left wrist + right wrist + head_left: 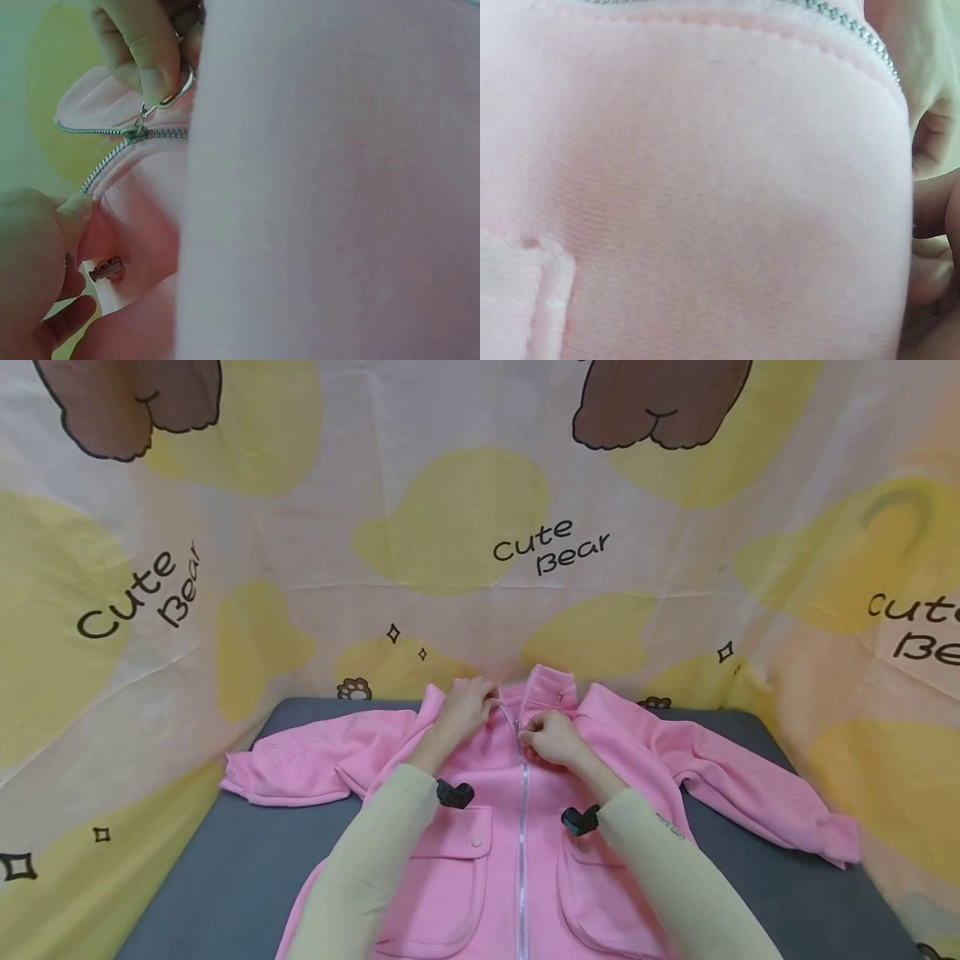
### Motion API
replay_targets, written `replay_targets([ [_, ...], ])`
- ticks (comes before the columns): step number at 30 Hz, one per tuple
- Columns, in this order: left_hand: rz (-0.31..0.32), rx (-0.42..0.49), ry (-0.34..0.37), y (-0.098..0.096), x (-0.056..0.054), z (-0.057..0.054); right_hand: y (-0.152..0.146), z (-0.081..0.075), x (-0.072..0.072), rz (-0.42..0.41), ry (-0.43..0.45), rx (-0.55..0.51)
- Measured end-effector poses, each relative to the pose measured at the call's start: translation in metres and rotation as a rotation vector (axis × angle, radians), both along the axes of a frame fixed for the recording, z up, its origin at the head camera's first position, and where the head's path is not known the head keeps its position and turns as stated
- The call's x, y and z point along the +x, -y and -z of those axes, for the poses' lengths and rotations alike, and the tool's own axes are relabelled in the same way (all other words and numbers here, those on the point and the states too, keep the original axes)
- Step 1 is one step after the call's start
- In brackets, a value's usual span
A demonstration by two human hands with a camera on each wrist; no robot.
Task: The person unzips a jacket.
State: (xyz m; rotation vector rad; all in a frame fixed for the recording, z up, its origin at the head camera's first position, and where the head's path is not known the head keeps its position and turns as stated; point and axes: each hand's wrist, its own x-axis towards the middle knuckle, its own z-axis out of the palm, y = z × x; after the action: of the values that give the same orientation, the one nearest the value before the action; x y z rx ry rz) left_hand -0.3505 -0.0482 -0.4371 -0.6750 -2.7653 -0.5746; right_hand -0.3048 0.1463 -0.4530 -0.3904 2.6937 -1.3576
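Note:
A pink jacket [480, 785] lies front up with its sleeves spread to both sides. Its silver zipper [522, 852] is joined up the front to near the neck, and the collar [550, 683] parts above that. My right hand [555, 739] pinches the ring-like metal pull [178, 91] hanging from the zipper slider [135, 133]. At the collar's left side, my left hand [467, 708] pinches the fabric edge beside the open teeth [105, 166]. A small metal fitting [106, 268] shows on the cloth below those fingers. Pink fabric hides much of both wrist views.
The jacket rests on a dark grey table [202, 868], against a backdrop cloth [450, 518] with bear prints. Flap pockets [438, 885] sit on both front panels. Black wrist cameras [455, 793] hang close over the jacket.

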Motion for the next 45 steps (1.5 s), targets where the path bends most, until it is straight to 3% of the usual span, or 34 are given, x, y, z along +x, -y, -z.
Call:
replay_targets([
  [10, -0.012, 0.039, 0.050, 0.005, -0.004, 0.001, -0.006, -0.007, 0.011, -0.060, 0.025, 0.097],
  [16, -0.012, 0.080, 0.046, 0.008, -0.006, 0.004, -0.013, -0.012, 0.015, -0.114, 0.053, 0.092],
  [21, -0.011, 0.001, 0.023, 0.006, -0.001, 0.002, -0.014, -0.015, 0.017, -0.093, 0.084, 0.072],
  [25, 0.054, -0.089, -0.023, 0.002, 0.005, 0.001, -0.012, -0.015, 0.017, -0.073, 0.112, 0.022],
  [33, 0.287, -0.137, -0.066, -0.007, 0.022, -0.004, -0.009, -0.018, 0.018, -0.048, 0.133, -0.054],
  [45, 0.325, -0.146, -0.094, -0.006, 0.030, 0.000, -0.011, -0.016, 0.018, -0.033, 0.127, -0.085],
])
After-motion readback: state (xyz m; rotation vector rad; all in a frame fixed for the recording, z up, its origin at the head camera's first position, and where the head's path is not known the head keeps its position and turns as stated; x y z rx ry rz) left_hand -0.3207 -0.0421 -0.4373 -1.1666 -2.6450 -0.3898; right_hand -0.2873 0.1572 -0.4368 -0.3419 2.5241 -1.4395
